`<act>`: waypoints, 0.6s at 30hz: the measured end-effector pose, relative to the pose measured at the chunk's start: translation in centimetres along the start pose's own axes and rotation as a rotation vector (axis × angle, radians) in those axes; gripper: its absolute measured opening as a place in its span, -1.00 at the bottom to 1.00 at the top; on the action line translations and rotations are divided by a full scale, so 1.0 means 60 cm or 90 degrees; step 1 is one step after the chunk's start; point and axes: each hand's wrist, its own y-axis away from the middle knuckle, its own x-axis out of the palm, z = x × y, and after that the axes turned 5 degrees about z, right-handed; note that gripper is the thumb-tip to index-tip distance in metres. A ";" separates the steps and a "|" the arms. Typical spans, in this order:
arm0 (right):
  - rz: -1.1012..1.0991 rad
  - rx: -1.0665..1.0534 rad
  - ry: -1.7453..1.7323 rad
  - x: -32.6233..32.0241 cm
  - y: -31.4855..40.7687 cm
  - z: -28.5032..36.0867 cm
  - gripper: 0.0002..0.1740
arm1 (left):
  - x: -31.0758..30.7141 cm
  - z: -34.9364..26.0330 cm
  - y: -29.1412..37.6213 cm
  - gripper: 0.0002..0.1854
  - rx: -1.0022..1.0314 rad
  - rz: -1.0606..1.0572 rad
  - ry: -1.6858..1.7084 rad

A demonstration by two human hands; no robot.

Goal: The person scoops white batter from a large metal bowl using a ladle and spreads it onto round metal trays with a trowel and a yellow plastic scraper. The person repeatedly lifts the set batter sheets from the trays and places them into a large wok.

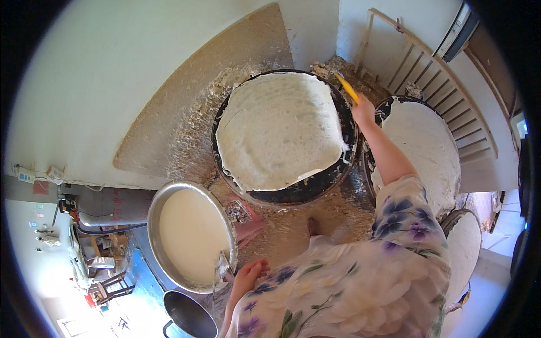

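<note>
My right hand (363, 110) is closed around the yellow handle of a tool (349, 88), whose far end is too small to make out. It is held out over the gap past the right rim of a round black griddle (315, 190). A wide, thin white sheet of cooked batter (279, 131) covers most of that griddle, its right edge slightly ragged. My left hand (252, 270) hangs near my body with fingers loosely curled, holding nothing visible. Beside it a metal basin (154, 228) holds pale batter (190, 232), with a metal scoop (222, 266) at its rim.
A second griddle with a white sheet (422, 148) lies to the right, and another sheet-covered one (465, 253) behind it. An empty dark pot (188, 314) stands below the basin. A slatted railing (448, 88) and a batter-splattered board (211, 84) stand at the walls.
</note>
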 end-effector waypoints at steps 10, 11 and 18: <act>0.155 0.084 -0.338 -0.102 0.282 0.042 -0.73 | 0.083 -0.125 -0.241 -0.74 0.391 -0.067 -0.561; 0.162 0.097 -0.400 -0.105 0.324 0.027 -0.75 | 0.106 -0.135 -0.271 -0.69 0.465 -0.066 -0.640; 0.307 0.266 -0.389 -0.145 0.516 -0.038 -0.71 | 0.264 -0.184 -0.454 -0.62 0.555 -0.116 -1.108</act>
